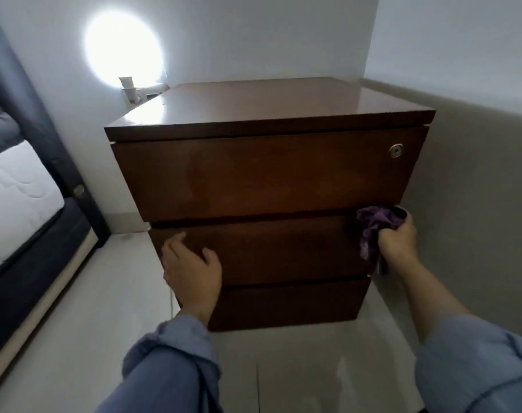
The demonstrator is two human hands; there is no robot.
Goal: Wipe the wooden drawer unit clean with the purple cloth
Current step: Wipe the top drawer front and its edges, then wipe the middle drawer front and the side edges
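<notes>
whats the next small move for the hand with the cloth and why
Probably sweep the right hand leftward across the middle drawer front. It grips the purple cloth at that drawer's upper right corner, so the width toward the left hand, resting at the drawer's left end, looks not yet covered.

No words, numbers or signs can be read anywhere here. The wooden drawer unit [268, 177] has plain fronts with no writing. The small round lock [396, 150] on the top drawer shows no letters. The little white things [131, 90] by the wall are too blurry to show any label.
</notes>
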